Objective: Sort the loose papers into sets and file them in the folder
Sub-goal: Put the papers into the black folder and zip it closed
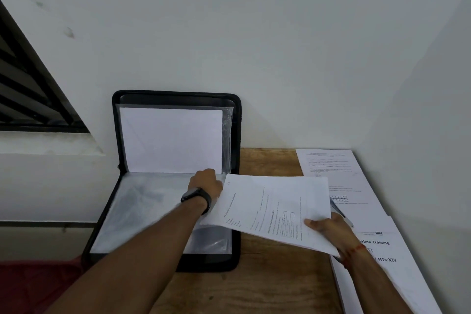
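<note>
A black zip folder (pixel 237 140) stands open on the wooden table, its upper half leaning on the wall with a white sheet (pixel 170 140) inside a clear sleeve. My left hand (pixel 205 181), a black watch on its wrist, reaches to the fold of the folder by the lower right corner of that sleeve; its fingers are hidden. My right hand (pixel 327 228) pinches a printed set of papers (pixel 275 209) by its lower right edge and holds it tilted just right of the folder.
More printed papers (pixel 328 163) lie along the right side of the table (pixel 267 285), with a booklet titled "Training" (pixel 397 265) nearest me. A pen (pixel 341 214) pokes out behind the held papers. Walls close in behind and to the right. A dark red cloth (pixel 33 285) is at lower left.
</note>
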